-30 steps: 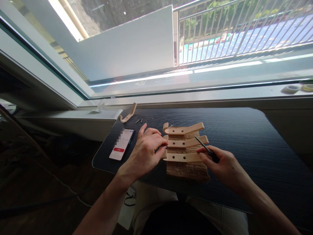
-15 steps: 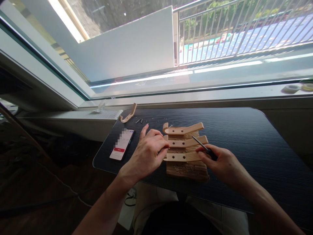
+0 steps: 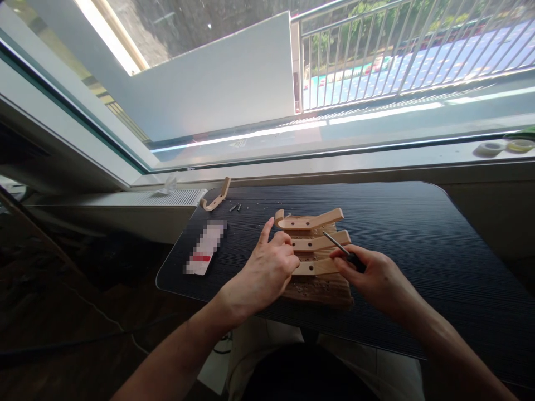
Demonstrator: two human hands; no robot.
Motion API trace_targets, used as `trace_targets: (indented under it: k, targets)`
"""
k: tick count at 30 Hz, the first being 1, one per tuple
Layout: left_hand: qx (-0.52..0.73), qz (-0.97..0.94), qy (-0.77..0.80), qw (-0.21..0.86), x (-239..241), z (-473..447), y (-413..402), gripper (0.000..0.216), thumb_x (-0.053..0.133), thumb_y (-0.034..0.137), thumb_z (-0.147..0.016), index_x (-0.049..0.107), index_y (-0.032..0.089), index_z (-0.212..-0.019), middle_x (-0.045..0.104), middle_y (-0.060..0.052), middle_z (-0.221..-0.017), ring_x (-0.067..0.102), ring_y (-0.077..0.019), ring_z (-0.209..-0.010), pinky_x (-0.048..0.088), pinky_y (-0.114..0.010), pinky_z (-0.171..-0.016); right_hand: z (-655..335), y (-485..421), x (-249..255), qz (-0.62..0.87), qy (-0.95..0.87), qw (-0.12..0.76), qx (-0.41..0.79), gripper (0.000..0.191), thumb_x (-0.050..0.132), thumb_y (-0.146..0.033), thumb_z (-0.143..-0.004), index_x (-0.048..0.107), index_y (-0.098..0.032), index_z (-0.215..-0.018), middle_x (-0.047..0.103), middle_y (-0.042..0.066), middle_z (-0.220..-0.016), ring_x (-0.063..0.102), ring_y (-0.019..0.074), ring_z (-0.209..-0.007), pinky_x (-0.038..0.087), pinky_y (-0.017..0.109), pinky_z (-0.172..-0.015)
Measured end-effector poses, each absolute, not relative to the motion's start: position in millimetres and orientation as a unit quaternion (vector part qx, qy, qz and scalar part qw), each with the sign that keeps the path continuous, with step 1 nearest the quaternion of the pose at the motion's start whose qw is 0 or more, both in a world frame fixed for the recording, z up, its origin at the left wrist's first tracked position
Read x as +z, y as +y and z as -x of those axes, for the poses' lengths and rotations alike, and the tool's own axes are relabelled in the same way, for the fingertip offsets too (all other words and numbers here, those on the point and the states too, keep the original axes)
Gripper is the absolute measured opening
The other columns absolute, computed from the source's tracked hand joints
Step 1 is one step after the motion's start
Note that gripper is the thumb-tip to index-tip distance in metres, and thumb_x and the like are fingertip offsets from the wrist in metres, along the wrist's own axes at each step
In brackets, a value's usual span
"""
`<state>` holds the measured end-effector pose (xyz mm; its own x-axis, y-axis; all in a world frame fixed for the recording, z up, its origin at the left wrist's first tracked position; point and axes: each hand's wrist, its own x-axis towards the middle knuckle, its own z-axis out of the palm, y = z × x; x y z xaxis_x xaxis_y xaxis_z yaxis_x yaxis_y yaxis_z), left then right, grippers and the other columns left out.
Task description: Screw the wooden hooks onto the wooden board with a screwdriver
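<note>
Three wooden hooks [image 3: 311, 224] lie side by side across a wooden board [image 3: 321, 295], just below and right of the frame's centre. The left hand [image 3: 273, 264] bunches its fingers over the left end of the nearest hook; whether they pinch anything is hidden. The right hand [image 3: 370, 273] grips a screwdriver [image 3: 334, 241], its tip pointing up-left above the middle hook. The step seems to be steadying or fastening the hooks; the next move probably calls for firm left-hand support and the tip squared to a hole. Left of centre, the tabletop [image 3: 418, 250] carries screws [image 3: 233, 208], a loose hook [image 3: 215, 204] and a smartphone [image 3: 207, 245].
</note>
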<state>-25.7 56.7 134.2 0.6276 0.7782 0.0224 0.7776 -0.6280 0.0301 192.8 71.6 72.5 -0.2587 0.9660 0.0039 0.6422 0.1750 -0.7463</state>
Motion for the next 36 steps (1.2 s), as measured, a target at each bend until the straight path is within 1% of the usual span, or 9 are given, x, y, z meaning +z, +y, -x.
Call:
trace_targets:
  k: [3, 9, 11, 15, 21, 26, 32, 36]
  targets:
    - [0.015, -0.900, 0.436, 0.007, 131, 27, 57, 0.014, 0.052, 0.013, -0.081, 0.063, 0.018, -0.074, 0.062, -0.002, -0.083, 0.049, -0.0191, -0.103, 0.004, -0.052, -0.113, -193, 71, 73, 0.561, -0.721, 0.247, 0.324, 0.024, 0.051, -0.039, -0.081, 0.067, -0.023, -0.091, 0.070, 0.000, -0.080, 0.064, 0.0173, -0.070, 0.045, 0.023, -0.061]
    - [-0.006, -0.909, 0.416, 0.004, 130, 25, 60, 0.016, 0.051, 0.012, -0.081, 0.063, 0.018, -0.072, 0.061, -0.001, -0.075, 0.050, -0.0196, -0.099, 0.005, -0.055, -0.112, -193, 71, 74, 0.560, -0.727, 0.243, 0.314, 0.024, 0.050, -0.038, -0.081, 0.067, -0.023, -0.090, 0.070, 0.000, -0.079, 0.064, 0.0169, -0.069, 0.045, 0.023, -0.060]
    - [-0.003, -0.913, 0.409, -0.002, 127, 25, 61, 0.015, 0.052, 0.013, -0.080, 0.063, 0.018, -0.071, 0.061, -0.001, -0.073, 0.050, -0.0192, -0.098, 0.005, -0.054, -0.113, -193, 71, 74, 0.560, -0.727, 0.244, 0.312, 0.025, 0.050, -0.039, -0.082, 0.067, -0.022, -0.090, 0.070, 0.001, -0.079, 0.064, 0.0169, -0.068, 0.045, 0.023, -0.060]
    - [0.019, -0.912, 0.410, -0.012, 121, 27, 62, 0.014, 0.053, 0.015, -0.081, 0.064, 0.018, -0.072, 0.060, -0.001, -0.077, 0.051, -0.0185, -0.096, 0.006, -0.052, -0.114, -193, 71, 75, 0.560, -0.726, 0.241, 0.318, 0.024, 0.051, -0.038, -0.081, 0.067, -0.023, -0.090, 0.070, 0.000, -0.078, 0.064, 0.0164, -0.068, 0.044, 0.023, -0.060]
    - [0.032, -0.909, 0.415, -0.003, 120, 28, 59, 0.015, 0.053, 0.015, -0.082, 0.064, 0.019, -0.073, 0.061, -0.002, -0.079, 0.050, -0.0189, -0.098, 0.007, -0.053, -0.113, -194, 72, 73, 0.561, -0.729, 0.240, 0.309, 0.022, 0.051, -0.036, -0.081, 0.067, -0.023, -0.089, 0.069, -0.001, -0.075, 0.063, 0.0152, -0.065, 0.044, 0.022, -0.058]
    - [0.072, -0.906, 0.416, 0.019, 116, 27, 58, 0.014, 0.054, 0.016, -0.081, 0.064, 0.019, -0.072, 0.060, -0.002, -0.080, 0.050, -0.0187, -0.098, 0.007, -0.053, -0.113, -194, 72, 72, 0.553, -0.733, 0.241, 0.313, 0.024, 0.050, -0.039, -0.082, 0.066, -0.022, -0.089, 0.069, -0.001, -0.073, 0.063, 0.0153, -0.064, 0.044, 0.022, -0.057]
    - [0.135, -0.875, 0.459, 0.067, 110, 27, 59, 0.009, 0.055, 0.013, -0.080, 0.062, 0.017, -0.085, 0.058, -0.003, -0.088, 0.051, -0.0160, -0.101, 0.009, -0.047, -0.115, -194, 71, 73, 0.558, -0.729, 0.236, 0.319, 0.023, 0.050, -0.038, -0.082, 0.065, -0.022, -0.090, 0.068, -0.001, -0.073, 0.062, 0.0149, -0.065, 0.044, 0.022, -0.057]
    - [0.149, -0.877, 0.453, 0.058, 108, 28, 57, 0.009, 0.053, 0.015, -0.083, 0.061, 0.018, -0.080, 0.060, -0.002, -0.082, 0.051, -0.0164, -0.102, 0.008, -0.050, -0.115, -194, 72, 71, 0.556, -0.728, 0.241, 0.321, 0.023, 0.051, -0.038, -0.081, 0.065, -0.022, -0.088, 0.068, -0.002, -0.071, 0.062, 0.0146, -0.063, 0.044, 0.021, -0.055]
